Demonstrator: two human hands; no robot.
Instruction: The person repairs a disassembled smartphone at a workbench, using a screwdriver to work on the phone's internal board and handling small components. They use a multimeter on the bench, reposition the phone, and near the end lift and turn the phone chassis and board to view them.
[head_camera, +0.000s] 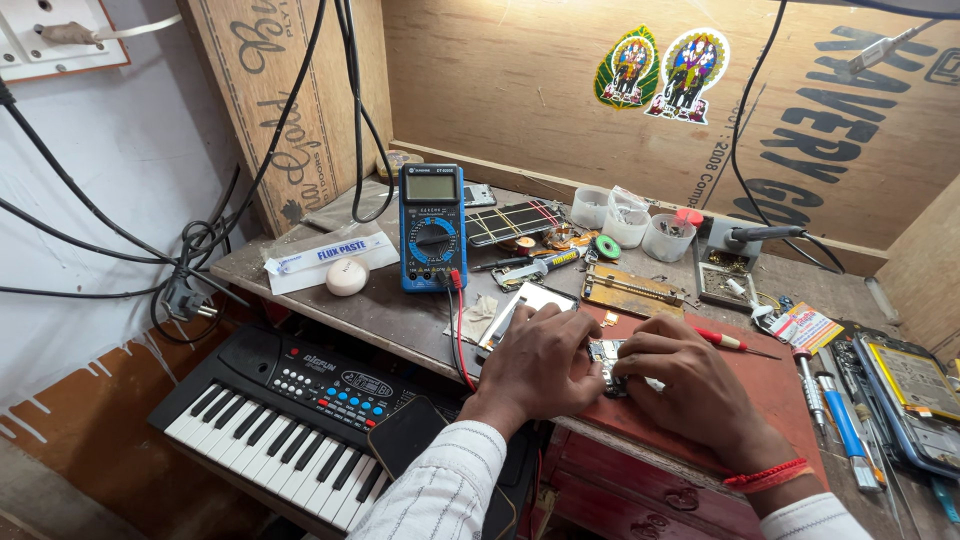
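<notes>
Plywood-walled cluttered wooden surface (400, 315): I see left hand (540, 362) and right hand (690, 380) both pinching a small dark populated circuit board (606, 352), light, stiff, fragile, I judge; best held by edges.

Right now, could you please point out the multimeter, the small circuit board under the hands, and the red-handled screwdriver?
multimeter (432, 228): head view, on its round dial.
small circuit board (604, 352): head view, on the part showing between both hands.
red-handled screwdriver (722, 340): head view, on its red handle.

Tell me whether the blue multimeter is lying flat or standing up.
Propped up, tilted back: the blue multimeter stands on the workbench with its screen and dial facing the camera. What props it is hidden.
</notes>
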